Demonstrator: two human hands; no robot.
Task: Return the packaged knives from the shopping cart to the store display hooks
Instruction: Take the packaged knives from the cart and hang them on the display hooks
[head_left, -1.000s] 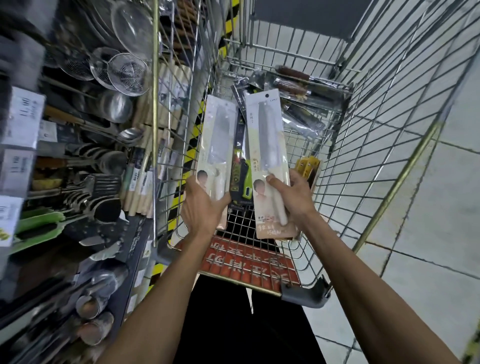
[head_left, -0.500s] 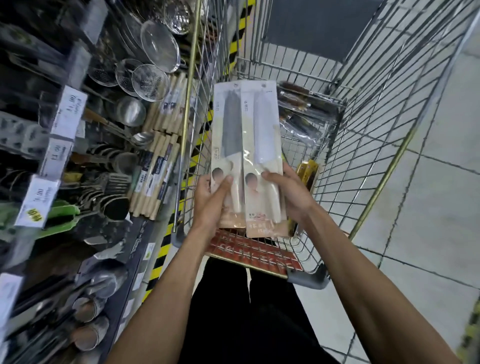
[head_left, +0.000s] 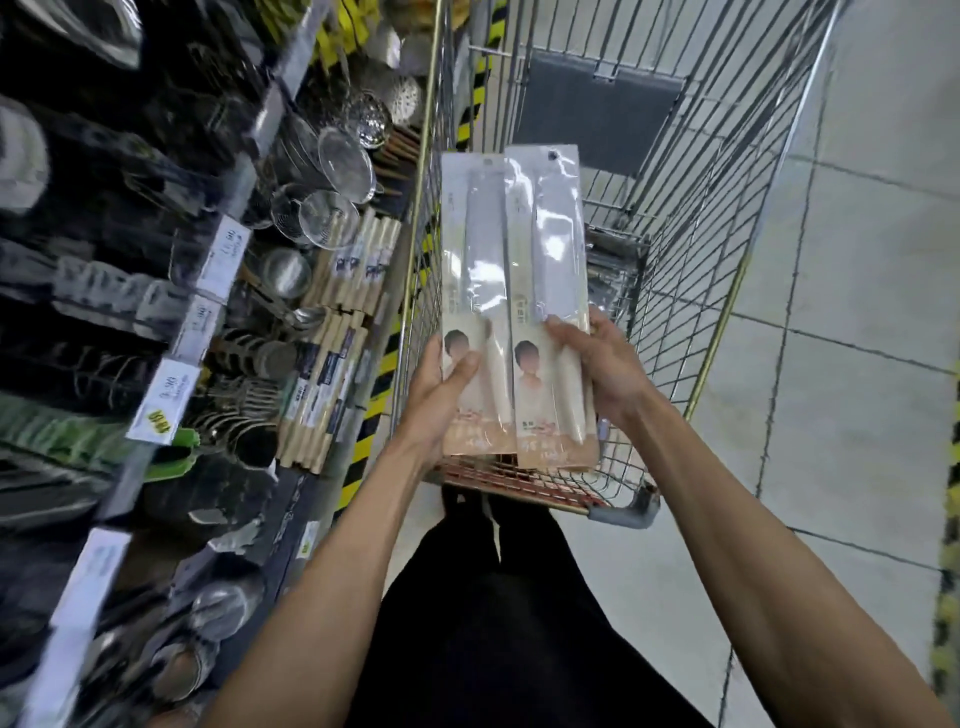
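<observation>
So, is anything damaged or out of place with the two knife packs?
Nothing stands out. Left pack and right pack look intact, upright, side by side, edges slightly overlapping. Left hand and right hand hold their lower ends over the cart.

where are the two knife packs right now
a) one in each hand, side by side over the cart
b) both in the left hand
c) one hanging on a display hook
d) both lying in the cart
a: the left hand grips the left pack and the right hand grips the right pack, held upright edge to edge above the cart.
</observation>
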